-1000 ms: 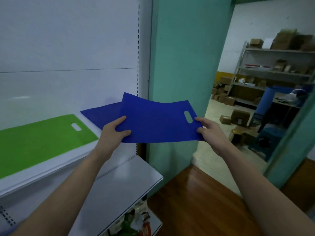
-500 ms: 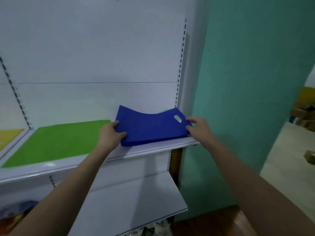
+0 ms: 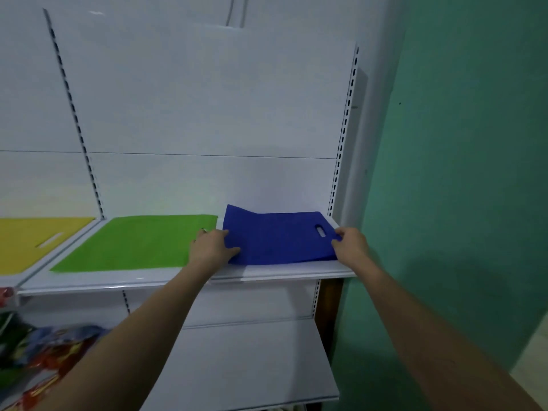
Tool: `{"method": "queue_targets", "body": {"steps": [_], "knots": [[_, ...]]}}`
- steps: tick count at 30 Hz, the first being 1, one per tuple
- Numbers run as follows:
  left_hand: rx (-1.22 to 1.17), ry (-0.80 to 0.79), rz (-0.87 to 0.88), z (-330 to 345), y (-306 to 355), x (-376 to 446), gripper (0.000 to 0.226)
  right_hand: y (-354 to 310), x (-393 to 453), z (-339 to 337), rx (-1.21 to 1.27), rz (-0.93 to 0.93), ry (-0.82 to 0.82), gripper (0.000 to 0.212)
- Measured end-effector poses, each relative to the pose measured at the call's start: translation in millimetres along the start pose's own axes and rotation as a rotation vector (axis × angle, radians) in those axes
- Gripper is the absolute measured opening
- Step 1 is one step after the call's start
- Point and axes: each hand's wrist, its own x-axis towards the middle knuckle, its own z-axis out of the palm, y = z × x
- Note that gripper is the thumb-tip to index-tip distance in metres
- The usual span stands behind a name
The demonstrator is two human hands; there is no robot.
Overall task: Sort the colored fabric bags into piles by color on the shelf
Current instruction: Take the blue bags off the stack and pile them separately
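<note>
Both hands — left hand (image 3: 212,247), right hand (image 3: 350,244) — are pinching the blue bag (image 3: 278,240) by its short ends, its length lying along the shelf (image 3: 281,271), right of the green bag (image 3: 133,244).

Both arms outstretched, left hand (image 3: 212,247) and right hand (image 3: 351,246) each gripping an edge.

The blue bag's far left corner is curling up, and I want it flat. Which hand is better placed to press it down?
The left hand, probably. It grips the blue bag at its left edge, just below the raised corner. The right hand holds the opposite edge by the handle cutout.
</note>
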Motion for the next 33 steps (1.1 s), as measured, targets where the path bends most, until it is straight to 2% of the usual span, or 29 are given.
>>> {"method": "queue_targets", "body": {"steps": [8, 12, 14, 15, 18, 23, 25, 29, 33], "knots": [[0.146, -0.055, 0.010, 14, 7, 11, 0.066, 7, 14, 5, -0.139, -0.025, 0.024, 0.031], [0.121, -0.031, -0.003, 5, 5, 11, 0.069, 2, 13, -2, -0.211, -0.078, 0.115, 0.031], [0.127, -0.065, -0.017, -2, 6, 11, 0.069, -7, 13, -6, -0.161, -0.098, 0.094, 0.021], [0.134, -0.085, -0.027, -6, 7, 10, 0.069, -13, 13, -8, -0.144, -0.106, 0.066, 0.016], [0.141, -0.093, -0.045, -15, 6, 3, 0.066, -37, 8, -4, -0.126, -0.173, -0.040, 0.031], [0.158, -0.028, -0.117, -33, -14, -40, 0.063, -95, -32, 36, -0.022, -0.376, -0.439, 0.035], [0.181, 0.001, -0.180, -44, -32, -61, 0.061, -121, -56, 59, -0.013, -0.473, -0.553, 0.033], [0.217, 0.055, -0.331, -78, -81, -105, 0.058, -179, -108, 98, -0.020, -0.675, -0.681, 0.038], [0.228, 0.138, -0.451, -119, -138, -154, 0.052, -243, -165, 121, -0.031, -0.865, -0.728, 0.036]]}}
